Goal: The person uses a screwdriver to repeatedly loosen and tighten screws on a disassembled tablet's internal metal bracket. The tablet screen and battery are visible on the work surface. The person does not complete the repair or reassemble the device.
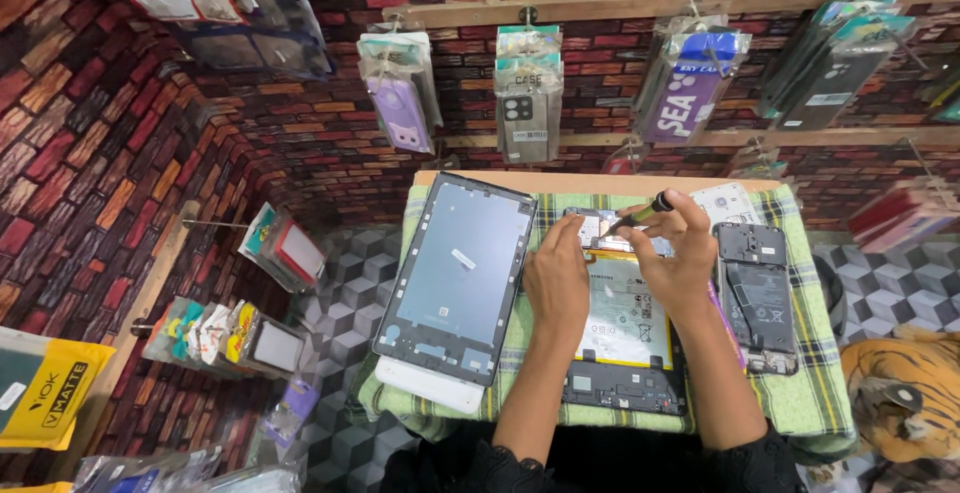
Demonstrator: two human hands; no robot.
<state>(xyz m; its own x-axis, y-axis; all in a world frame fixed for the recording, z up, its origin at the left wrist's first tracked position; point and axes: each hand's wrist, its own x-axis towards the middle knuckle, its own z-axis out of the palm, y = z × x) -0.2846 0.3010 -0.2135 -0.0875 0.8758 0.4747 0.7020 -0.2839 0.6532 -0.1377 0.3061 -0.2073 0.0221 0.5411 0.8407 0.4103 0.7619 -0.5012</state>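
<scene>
head view: the right hand (pixel 682 253) pinches a screwdriver (pixel 640 215) tip-down over the opened tablet (pixel 625 328) at the checked cloth's (pixel 815 393) centre, while left hand (pixel 557 278), fingers together, presses the tablet's top edge steady.

The cloth (pixel 810 393) on the desk is green with dark checks. The open tablet (pixel 625 338) is white and yellow inside. The wall (pixel 90 153) has red and brown bricks. A far phone case (pixel 400 113) is purple.
</scene>
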